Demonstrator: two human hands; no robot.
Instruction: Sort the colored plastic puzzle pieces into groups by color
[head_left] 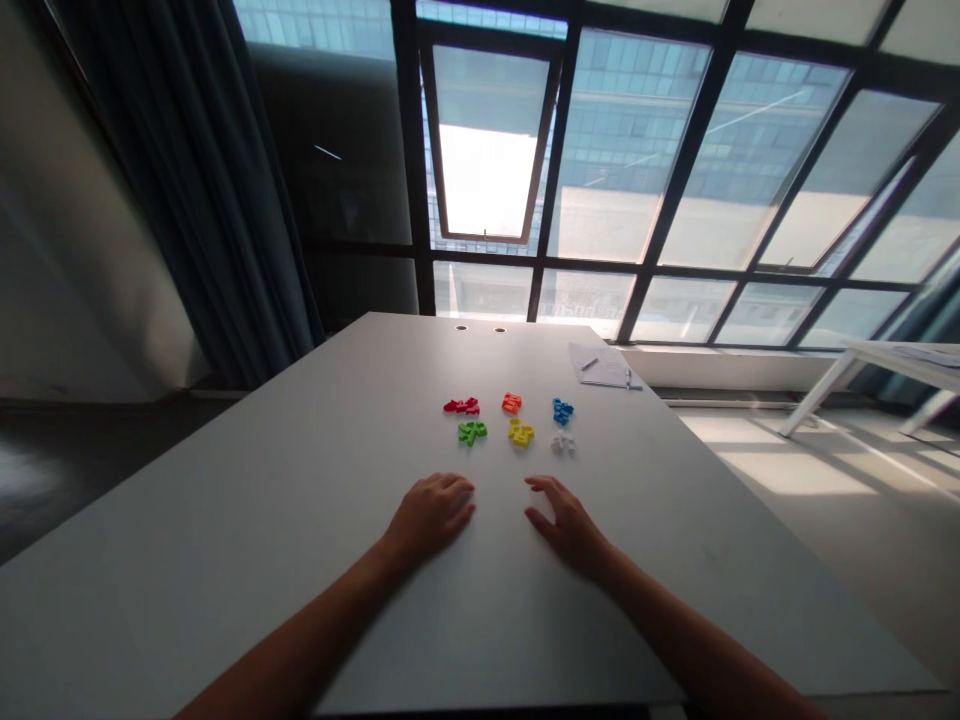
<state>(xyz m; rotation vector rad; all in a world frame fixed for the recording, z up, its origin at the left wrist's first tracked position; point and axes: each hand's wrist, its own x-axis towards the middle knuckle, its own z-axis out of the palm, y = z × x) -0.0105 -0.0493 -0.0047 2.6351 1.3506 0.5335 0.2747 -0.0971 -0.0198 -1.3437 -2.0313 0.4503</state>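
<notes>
Six small heaps of plastic pieces lie in two rows on the grey table: red, orange and blue behind, green, yellow and white in front. My left hand rests palm down on the table just short of the green heap, fingers loosely curled, holding nothing. My right hand hovers low beside it with fingers spread, empty, nearest the yellow and white heaps.
A sheet of paper with a pen lies at the table's far right corner. Two cable holes sit near the far edge. Large windows stand behind, a dark curtain at left, a white table at right.
</notes>
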